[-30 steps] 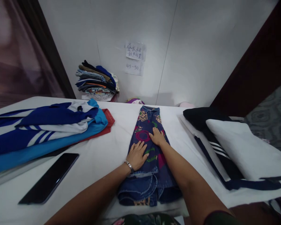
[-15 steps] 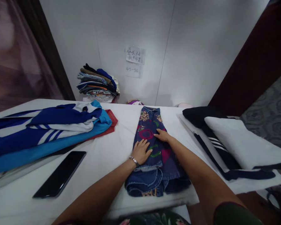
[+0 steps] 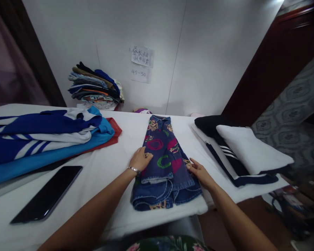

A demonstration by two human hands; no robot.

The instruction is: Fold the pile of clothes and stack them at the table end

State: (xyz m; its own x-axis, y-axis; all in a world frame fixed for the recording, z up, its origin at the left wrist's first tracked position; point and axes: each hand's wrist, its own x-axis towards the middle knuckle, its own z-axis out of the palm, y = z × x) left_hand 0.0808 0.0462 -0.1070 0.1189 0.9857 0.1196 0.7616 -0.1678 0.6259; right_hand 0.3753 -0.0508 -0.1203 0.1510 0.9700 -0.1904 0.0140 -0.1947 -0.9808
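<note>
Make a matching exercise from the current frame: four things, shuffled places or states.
1. Denim garment
2. Phone
3. Folded white garment
4. Silver band

A. On top of dark clothes at the right
B. Around the wrist of the left hand
C. Left hand at one side edge, right hand at the other
D. Dark-screened, flat on the table

Pairs: 1-C, 2-D, 3-A, 4-B
</note>
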